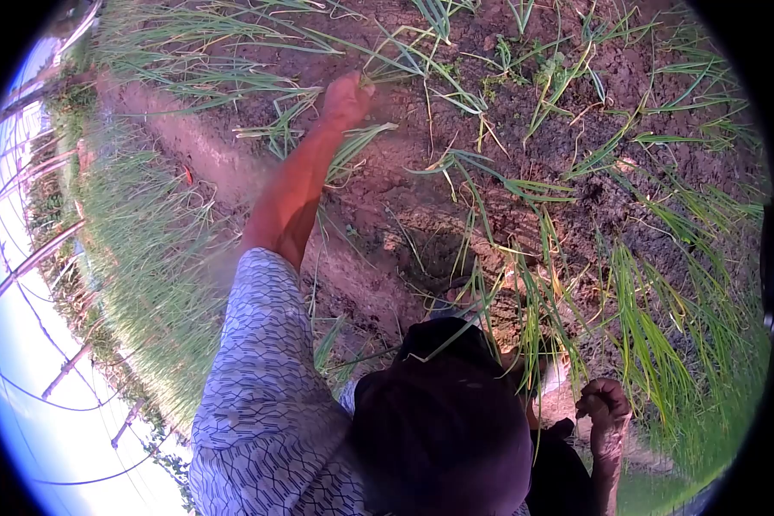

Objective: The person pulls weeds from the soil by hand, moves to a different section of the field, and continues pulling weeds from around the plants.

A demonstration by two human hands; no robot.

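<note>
My left hand (347, 99) reaches out at the end of a stretched arm, low over the soil at the top of the view. Its fingers are closed round some thin green leaves (366, 79); which plant they belong to I cannot make out. Onion plants (292, 112) with long narrow leaves stand close beside that hand. At the lower right my right hand (606, 401) has its fingers curled together near tall onion leaves (641, 335). Whatever it may hold is too small or hidden to name.
A dark cap (443, 421) covers the lower middle, beside a patterned sleeve (267, 361). Brown moist soil (387, 185) lies between scattered onion plants. A dense green row (138, 249) grows on the left, with poles and wires (34, 258) beyond it.
</note>
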